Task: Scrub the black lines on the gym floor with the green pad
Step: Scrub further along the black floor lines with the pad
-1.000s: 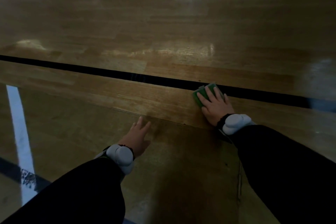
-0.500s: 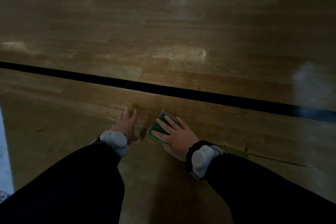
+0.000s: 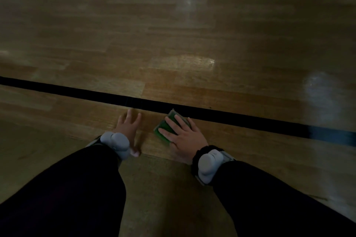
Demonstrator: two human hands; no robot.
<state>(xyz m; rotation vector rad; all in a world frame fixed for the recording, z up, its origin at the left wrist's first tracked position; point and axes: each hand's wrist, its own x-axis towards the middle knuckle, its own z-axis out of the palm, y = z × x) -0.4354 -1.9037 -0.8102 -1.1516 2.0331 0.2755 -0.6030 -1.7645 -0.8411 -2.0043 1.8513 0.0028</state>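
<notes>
1. Head view, lower centre of the frame: the right hand (image 3: 184, 136) lies flat on the green pad (image 3: 167, 126), fingers straight and spread over its top, pressing it to the floor rather than curling round it.
2. The pad sits on the wooden gym floor (image 3: 192, 44), its far corner touching the near edge of the black line (image 3: 96, 95); most of the pad lies on bare wood just short of the line.
3. Left of the pad and just beside it, the left hand (image 3: 128, 128) rests palm down on the boards, fingers straight and apart, holding nothing; it appears to serve as a brace.
4. Each wrist carries a grey wrist device (image 3: 115, 141), above dark sleeves (image 3: 63, 194) that fill the bottom of the frame.
5. The line runs from the left edge down toward the right edge; a pale bluish patch (image 3: 320, 100) crosses it at far right, too blurred to identify.
6. Risks, as judged: a flat, unclasped hold may let the pad slide out from under the fingers on a hard stroke; strokes kept short of the line would rub only the varnished wood; the glossy floor could let the bracing hand slip.
</notes>
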